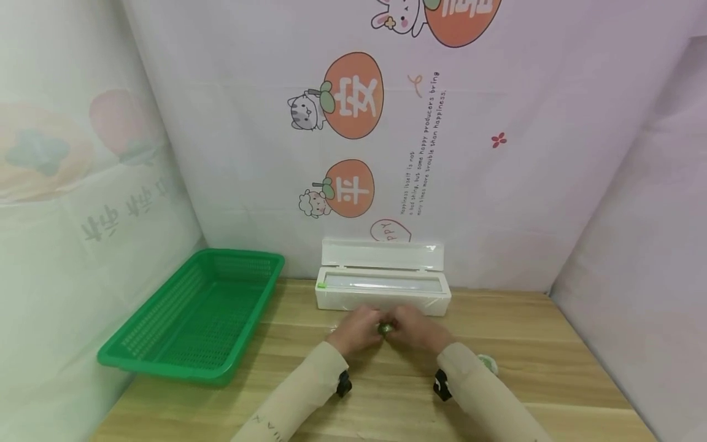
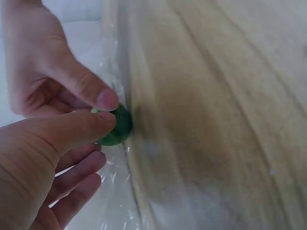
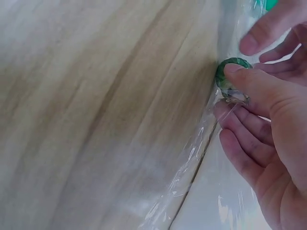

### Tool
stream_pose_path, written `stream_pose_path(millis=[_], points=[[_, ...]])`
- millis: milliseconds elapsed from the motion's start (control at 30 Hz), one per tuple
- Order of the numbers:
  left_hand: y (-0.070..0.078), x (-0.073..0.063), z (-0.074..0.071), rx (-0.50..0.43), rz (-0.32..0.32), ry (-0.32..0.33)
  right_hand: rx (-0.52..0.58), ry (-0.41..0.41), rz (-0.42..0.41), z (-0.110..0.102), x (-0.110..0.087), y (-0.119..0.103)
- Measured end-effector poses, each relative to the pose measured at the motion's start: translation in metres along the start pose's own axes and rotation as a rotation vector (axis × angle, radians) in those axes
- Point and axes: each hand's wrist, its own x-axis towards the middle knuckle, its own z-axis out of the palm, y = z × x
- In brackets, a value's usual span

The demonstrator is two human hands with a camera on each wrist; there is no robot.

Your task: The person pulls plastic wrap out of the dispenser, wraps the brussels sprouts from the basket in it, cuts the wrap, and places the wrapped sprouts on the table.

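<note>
Green round item: located at the front foot of the white box, between the two hands. Its surface is dark, glossy and streaked; clear film lies about it and runs crinkled along the base of the box.

Hands: brought together at the item. The right hand pinches the item, thumb on its upper face, fingers beneath. The left hand is positioned at the opposite side, thumb extended over the item; whether this hand grips it cannot be told, since the right wrist view shows the left thumb just apart from it.

White box: long, seated on the wooden tabletop near the rear wall sheet. Its lid stands raised on the rear edge. A small bright green part sits at the left end.

Surroundings: a green basket stands at left, well apart from the hands. A green-and-white object, partly hidden, lies beside the right sleeve.
</note>
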Motion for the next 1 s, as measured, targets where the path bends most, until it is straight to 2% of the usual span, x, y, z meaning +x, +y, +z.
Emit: stream_pose_path(millis=[267,500,600,767,1000], points=[[-0.001,0.008,0.006,0.001,-0.016,0.010,-0.031,-0.014,0.012,-0.004,-0.003,0.000],[-0.008,0.015,0.007,-0.029,-0.078,-0.037,-0.046,-0.002,0.104,-0.018,-0.006,-0.008],[-0.011,0.017,0.004,-0.068,-0.084,-0.060,-0.075,0.021,0.073,-0.023,-0.007,-0.010],[-0.010,0.019,-0.006,-0.152,-0.131,-0.098,-0.133,0.031,-0.003,-0.019,-0.008,-0.008],[-0.005,0.023,-0.008,-0.147,-0.126,-0.114,-0.238,0.086,-0.032,-0.007,-0.010,-0.002]])
